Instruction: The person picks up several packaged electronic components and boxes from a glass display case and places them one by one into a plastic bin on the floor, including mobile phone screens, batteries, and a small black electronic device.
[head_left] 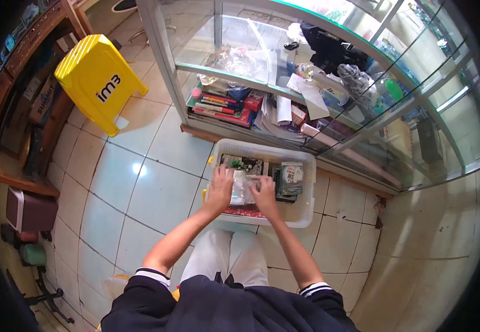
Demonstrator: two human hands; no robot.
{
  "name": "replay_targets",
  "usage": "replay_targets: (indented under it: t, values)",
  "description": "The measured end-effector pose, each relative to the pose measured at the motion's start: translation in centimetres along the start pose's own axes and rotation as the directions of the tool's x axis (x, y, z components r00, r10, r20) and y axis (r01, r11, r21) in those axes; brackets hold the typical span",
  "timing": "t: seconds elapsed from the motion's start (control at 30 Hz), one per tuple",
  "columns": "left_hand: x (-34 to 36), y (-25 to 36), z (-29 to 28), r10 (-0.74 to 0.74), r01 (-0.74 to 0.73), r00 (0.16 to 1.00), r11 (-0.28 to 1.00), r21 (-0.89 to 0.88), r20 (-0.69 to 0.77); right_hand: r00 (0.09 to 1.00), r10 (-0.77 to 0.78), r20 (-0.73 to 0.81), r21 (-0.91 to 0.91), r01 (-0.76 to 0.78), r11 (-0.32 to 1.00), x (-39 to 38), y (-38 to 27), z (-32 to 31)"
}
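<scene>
In front of my knees, a white plastic basket [307, 213] rests on the tiled floor. Over its left half, my left hand [219, 191] grips the left side of a clear plastic packet with whitish contents [240, 190]. My right hand [264, 195] has its bent fingers on the packet's right side. Below the packet, a red patterned piece [239, 212] shows along the basket's near side. Dark boxes with something green on top [239, 164] lie just beyond my fingers. A stack of small dark green and white packs [291, 177] fills part of the right half.
A glass display cabinet [295, 88] crowded with papers, books and bags stands directly beyond the basket. At the far left is a yellow plastic stool [99, 83], near a wooden shelf [16, 72]. A tiled wall [439, 249] rises on the right.
</scene>
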State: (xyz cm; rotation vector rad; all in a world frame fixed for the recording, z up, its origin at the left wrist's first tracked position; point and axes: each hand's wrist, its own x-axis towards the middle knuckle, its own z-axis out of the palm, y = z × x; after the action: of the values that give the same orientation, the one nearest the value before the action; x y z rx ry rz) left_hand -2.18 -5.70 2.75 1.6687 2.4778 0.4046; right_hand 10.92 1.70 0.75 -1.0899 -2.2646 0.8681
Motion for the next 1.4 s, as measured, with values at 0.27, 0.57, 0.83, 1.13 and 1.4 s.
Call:
replay_targets:
  t: [0.27, 0.57, 0.83, 1.13, 1.4]
  values:
    - [9.5, 5.2, -16.2, 0.262, -0.436, 0.818, 0.863, -0.255, -0.512, 0.942, -0.057, -0.332, 0.171, 0.119, 0.978, 10.3, -8.3, -15.5]
    - [24.4, 11.2, -12.4, 0.308, -0.525, 0.817, 0.746, -0.41, -0.486, 0.781, -0.38, -0.496, -0.342, 0.226, 0.912, 22.6, -3.9, -16.6]
    - [30.7, 12.4, -9.3, 0.48, -0.596, 0.773, 0.774, -0.214, -0.415, 0.786, -0.458, -0.415, -0.673, 0.073, 0.736, 25.9, -1.5, -16.8]
    - [29.2, 10.5, -11.7, 0.441, -0.635, 0.713, 0.736, -0.234, -0.545, 0.752, -0.525, -0.398, -0.665, 0.158, 0.73, 25.4, -3.1, -16.6]
    - [20.4, 4.7, -16.9, 0.31, -0.483, 0.87, 0.7, -0.527, -0.384, 0.744, -0.602, -0.29, -0.626, 0.328, 0.708, 18.2, -9.2, -17.8]
